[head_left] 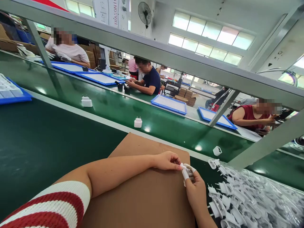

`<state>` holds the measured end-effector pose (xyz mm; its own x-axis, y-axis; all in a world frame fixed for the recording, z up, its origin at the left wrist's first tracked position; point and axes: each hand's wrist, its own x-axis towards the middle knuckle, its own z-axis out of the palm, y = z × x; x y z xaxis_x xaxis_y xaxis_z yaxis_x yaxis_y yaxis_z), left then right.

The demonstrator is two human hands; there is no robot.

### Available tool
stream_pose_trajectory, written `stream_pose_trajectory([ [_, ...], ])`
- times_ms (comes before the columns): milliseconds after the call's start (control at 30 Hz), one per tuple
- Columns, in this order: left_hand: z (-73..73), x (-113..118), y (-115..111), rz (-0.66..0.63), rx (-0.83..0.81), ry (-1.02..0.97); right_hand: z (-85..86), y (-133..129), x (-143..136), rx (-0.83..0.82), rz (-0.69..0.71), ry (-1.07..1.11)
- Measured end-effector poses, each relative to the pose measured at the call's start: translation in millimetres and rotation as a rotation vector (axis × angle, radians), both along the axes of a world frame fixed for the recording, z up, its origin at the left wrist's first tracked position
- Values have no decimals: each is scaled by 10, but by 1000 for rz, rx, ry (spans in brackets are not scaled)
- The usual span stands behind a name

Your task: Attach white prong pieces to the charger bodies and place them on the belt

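A small white part (pixel 183 166) is sitting between the two hands, above the right edge of the card (pixel 147 196). The right hand (pixel 196 183) is grasping it between thumb and fingers that are wearing white covers (pixel 185 174); the left hand (pixel 168 161) is pinching its exposed end with bare fingertips. The right grip is probably steadying the part so that the left fingertips can be working finely. The exposed end is pointing toward the left fingertips; the covers are hiding the rest, so its long axis cannot be told with certainty.

The card is lying beneath both hands, perhaps serving as a resting surface. Just right of the right hand, a pile (pixel 234 194) of white pieces is spreading at every angle, likely for easy reach, with clear plastic (pixel 280 198) covering its far side.

Beyond the hands, a green belt (pixel 111 109) is running crosswise. On it, two plugs, one (pixel 138 122) ahead of the left hand and another (pixel 86 101) farther left, are standing with pins upward, while a white shell (pixel 217 151) is lying tilted beyond the right hand. Farther off, a co-worker (pixel 150 79) is sitting behind the belt.
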<state>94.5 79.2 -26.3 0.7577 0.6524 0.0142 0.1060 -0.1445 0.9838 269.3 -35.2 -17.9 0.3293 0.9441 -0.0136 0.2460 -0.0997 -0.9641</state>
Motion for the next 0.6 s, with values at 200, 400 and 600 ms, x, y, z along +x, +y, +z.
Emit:
stream_pose_trajectory([
  [200,7,10,-25,-16,-59,-52,119,-24,-66,-20,-21,66],
  [400,63,77,-58,76,10,-26,103,-14,-61,48,30,67],
  [600,252,127,-275,179,115,54,120,-8,-72,152,21,-156],
])
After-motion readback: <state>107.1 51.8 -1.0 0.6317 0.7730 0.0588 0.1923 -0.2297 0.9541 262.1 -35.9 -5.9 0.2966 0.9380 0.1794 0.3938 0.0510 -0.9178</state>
